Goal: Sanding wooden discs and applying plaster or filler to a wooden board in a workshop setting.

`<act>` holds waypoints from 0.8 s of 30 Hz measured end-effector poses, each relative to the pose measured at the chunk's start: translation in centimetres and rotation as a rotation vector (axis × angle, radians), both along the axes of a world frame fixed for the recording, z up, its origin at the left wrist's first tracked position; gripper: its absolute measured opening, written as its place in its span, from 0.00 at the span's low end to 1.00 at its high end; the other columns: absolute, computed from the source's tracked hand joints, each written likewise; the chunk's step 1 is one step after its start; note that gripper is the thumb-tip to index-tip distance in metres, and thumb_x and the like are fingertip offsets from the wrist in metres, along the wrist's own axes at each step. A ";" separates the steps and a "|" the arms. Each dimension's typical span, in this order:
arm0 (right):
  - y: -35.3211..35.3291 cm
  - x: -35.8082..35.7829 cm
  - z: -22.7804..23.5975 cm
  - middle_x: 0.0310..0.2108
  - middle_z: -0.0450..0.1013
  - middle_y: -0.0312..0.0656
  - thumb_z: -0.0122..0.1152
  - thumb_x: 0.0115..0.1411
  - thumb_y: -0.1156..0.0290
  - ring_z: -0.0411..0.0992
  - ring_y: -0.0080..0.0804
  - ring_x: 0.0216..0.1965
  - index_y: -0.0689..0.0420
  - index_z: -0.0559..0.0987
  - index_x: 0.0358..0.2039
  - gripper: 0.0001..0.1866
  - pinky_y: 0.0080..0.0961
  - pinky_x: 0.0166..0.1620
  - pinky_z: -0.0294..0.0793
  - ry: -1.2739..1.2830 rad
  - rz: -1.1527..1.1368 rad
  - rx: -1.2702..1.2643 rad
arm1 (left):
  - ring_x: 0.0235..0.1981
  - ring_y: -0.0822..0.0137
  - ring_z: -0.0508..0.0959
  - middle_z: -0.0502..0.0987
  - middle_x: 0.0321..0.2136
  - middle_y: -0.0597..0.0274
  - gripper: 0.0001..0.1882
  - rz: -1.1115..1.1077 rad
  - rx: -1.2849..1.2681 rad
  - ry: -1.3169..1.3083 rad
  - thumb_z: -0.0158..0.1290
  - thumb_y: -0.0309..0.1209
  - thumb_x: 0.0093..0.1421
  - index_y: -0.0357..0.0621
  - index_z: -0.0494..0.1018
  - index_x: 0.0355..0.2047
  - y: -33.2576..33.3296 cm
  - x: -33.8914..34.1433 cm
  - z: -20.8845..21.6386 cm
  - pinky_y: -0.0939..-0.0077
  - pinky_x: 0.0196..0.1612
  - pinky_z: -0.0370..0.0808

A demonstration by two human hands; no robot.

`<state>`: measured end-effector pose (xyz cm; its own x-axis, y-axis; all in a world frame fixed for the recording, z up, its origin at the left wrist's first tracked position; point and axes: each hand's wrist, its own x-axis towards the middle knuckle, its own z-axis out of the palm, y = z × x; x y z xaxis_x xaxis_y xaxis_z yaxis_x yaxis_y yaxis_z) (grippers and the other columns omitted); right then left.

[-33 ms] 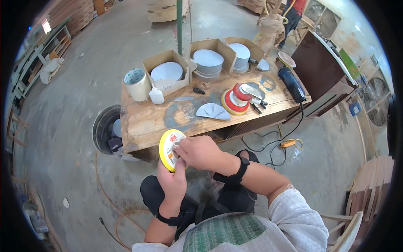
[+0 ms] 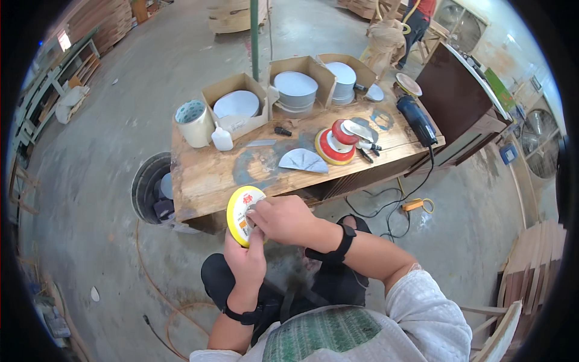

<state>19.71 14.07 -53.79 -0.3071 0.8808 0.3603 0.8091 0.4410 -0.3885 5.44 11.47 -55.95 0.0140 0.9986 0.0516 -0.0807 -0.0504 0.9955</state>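
My left hand [image 2: 246, 256] grips the lower edge of a round sander backing pad [image 2: 237, 208], white-faced with a yellow rim, tilted up in front of the bench's near edge. At the middle of its face, the fingers of my right hand [image 2: 283, 220] are pinched together; whatever they hold there is hidden. On the wooden workbench [image 2: 202, 196] just beyond lie a folded grey sanding disc [image 2: 304, 160] and a red and white orbital sander [image 2: 336, 145]. A white squeeze bottle [image 2: 222, 139] and a metal strip [image 2: 261, 143] rest farther left.
Cardboard boxes hold stacks of sanding discs [image 2: 295, 87] along the bench's far side. A wide tape roll [image 2: 194, 123] stands left, a blue power tool [image 2: 417, 119] right. A black bin [image 2: 142, 193] sits beside the bench. Cables and a hose [image 2: 151, 280] cross the floor.
The view has shifted very slightly. Both hands keep the same hold on the backing pad.
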 end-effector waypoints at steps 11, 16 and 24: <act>-0.2 2.8 -0.7 0.34 0.71 0.43 0.62 0.54 0.69 0.76 0.40 0.32 0.59 0.72 0.39 0.14 0.32 0.29 0.77 -0.136 0.154 0.144 | 0.40 0.69 0.80 0.78 0.43 0.58 0.13 -0.065 -0.323 -0.370 0.54 0.20 0.62 0.34 0.72 0.48 1.5 0.8 -0.5 0.72 0.40 0.81; -0.2 3.4 -0.3 0.37 0.71 0.43 0.62 0.53 0.71 0.77 0.42 0.35 0.58 0.72 0.42 0.16 0.33 0.33 0.79 -0.065 0.231 0.064 | 0.40 0.68 0.80 0.78 0.43 0.57 0.15 -0.070 -0.377 -0.429 0.54 0.20 0.62 0.35 0.70 0.49 1.6 0.7 -0.5 0.71 0.38 0.83; 0.1 2.9 0.4 0.26 0.74 0.47 0.62 0.60 0.60 0.75 0.48 0.29 0.60 0.75 0.33 0.14 0.42 0.30 0.75 0.190 -0.045 -0.176 | 0.42 0.73 0.78 0.78 0.44 0.59 0.15 -0.039 -0.222 -0.324 0.55 0.21 0.62 0.35 0.71 0.49 0.8 1.6 -1.2 0.76 0.47 0.76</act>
